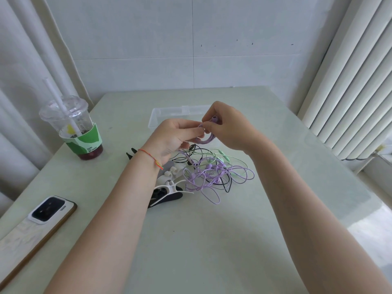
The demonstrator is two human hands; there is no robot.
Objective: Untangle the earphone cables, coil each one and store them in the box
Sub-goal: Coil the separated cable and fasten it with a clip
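Purple coil pinched by both hands

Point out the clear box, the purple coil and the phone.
clear box (158, 117), head view, on its left wall.
purple coil (206, 140), head view, on its lower loop between the hands.
phone (47, 211), head view, on its camera block.

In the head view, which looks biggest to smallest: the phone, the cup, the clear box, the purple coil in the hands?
1. Phone, though it lies nearest the camera.
2. Cup.
3. Box, partly hidden behind the hands, so uncertain against the cup.
4. Purple coil, clearly smallest.
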